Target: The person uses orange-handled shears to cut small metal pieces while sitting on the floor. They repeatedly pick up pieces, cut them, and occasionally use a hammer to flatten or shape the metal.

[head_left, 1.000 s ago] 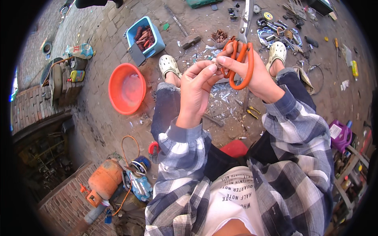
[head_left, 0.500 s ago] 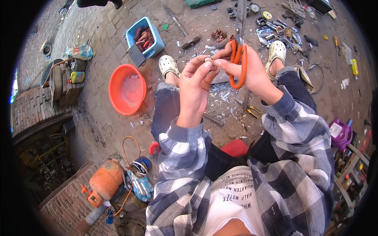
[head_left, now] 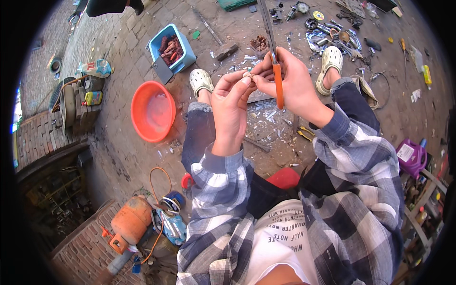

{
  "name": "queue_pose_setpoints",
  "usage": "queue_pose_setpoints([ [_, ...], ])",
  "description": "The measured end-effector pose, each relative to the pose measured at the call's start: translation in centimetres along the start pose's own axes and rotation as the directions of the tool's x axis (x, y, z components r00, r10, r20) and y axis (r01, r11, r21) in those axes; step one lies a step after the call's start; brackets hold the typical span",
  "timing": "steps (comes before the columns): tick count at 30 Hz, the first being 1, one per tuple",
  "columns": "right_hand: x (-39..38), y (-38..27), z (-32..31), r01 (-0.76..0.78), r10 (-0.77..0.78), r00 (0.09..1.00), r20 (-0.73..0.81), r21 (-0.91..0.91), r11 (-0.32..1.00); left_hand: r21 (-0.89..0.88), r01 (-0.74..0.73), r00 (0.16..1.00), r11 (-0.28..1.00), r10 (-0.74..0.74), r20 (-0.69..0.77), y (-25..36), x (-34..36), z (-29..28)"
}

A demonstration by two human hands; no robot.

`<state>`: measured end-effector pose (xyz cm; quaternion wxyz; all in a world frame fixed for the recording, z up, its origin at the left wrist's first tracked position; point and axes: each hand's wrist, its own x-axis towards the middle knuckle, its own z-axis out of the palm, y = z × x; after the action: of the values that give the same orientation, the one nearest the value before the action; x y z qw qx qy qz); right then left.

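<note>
My right hand (head_left: pixel 294 80) grips orange-handled scissors (head_left: pixel 278 83), seen edge-on, their long metal blades pointing away from me. My left hand (head_left: pixel 230 102) pinches a small pale piece (head_left: pixel 247 74) at its fingertips, right against the scissors and my right fingertips. Both hands are raised above my knees. I sit with my feet in white clogs (head_left: pixel 201 81) (head_left: pixel 330 61) on a paved ground littered with small scraps.
An orange basin (head_left: pixel 153 111) lies to my left, with a blue box of reddish pieces (head_left: pixel 172 47) beyond it. An orange gas cylinder (head_left: pixel 129 221) and cables lie at lower left. Tools and metal parts (head_left: pixel 327 33) are scattered ahead on the right. A purple jug (head_left: pixel 411 156) stands far right.
The scissors have turned from a flat view showing both orange loops to edge-on. Both hands stay together around the small piece.
</note>
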<state>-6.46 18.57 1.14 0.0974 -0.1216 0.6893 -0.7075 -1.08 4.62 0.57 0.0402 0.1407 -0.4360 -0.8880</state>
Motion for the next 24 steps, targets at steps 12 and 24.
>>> queue_pose_setpoints([
  [12, 0.06, -0.07, 0.02, 0.036, -0.034, 0.998, 0.056, -0.026, 0.999, 0.101, -0.037, 0.999, 0.994, 0.040, -0.033, 0.21, -0.06, 0.19],
  [24, 0.23, -0.47, -0.31, 0.111, -0.101, 0.993, 0.064, -0.184, 0.977, 0.027, -0.012, 1.000, 1.000, 0.012, -0.013, 0.27, 0.01, 0.28],
])
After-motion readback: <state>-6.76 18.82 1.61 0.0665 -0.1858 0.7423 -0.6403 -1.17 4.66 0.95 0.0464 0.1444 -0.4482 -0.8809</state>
